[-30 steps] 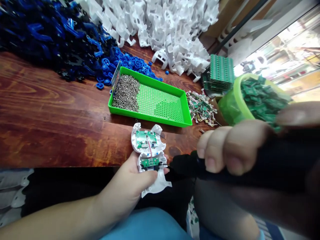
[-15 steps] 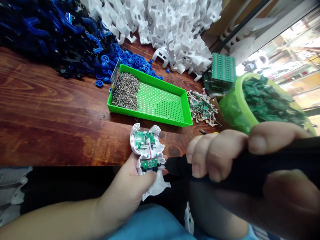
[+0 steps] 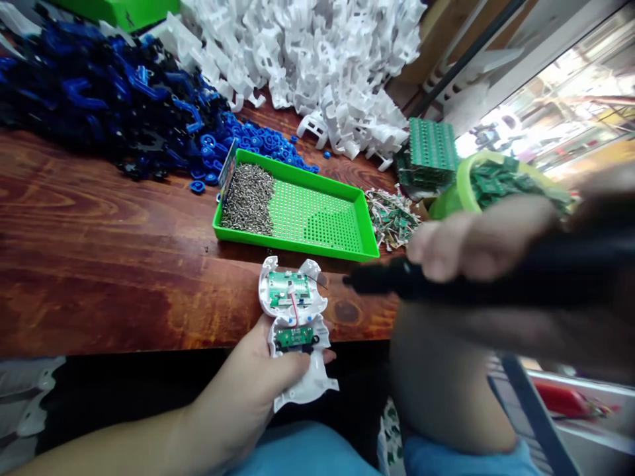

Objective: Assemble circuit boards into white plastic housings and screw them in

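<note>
My left hand (image 3: 270, 370) is wrapped round a white plastic housing (image 3: 310, 383) at the table's front edge, thumb across its lower part. Two green circuit boards sit in it, an upper board (image 3: 285, 287) and a lower board (image 3: 294, 337), joined by red and white wires. To the right, my right hand (image 3: 486, 244), blurred, grips a black screwdriver-like tool (image 3: 381, 277). Its tip points left and stands apart from the housing. Beyond the housing lies a green tray (image 3: 297, 248) with many small screws (image 3: 247, 198) at its left end.
Blue and black parts (image 3: 124, 99) are heaped at the back left, white shells (image 3: 317, 59) at the back. Stacked green boards (image 3: 432, 149), small wired boards (image 3: 391, 215) and a yellow-green tub (image 3: 465, 188) of boards stand at the right.
The tool's tip has come off the lower board's right end, and my right hand has moved up and away with it. The camera view has shifted slightly; my left hand keeps its hold.
</note>
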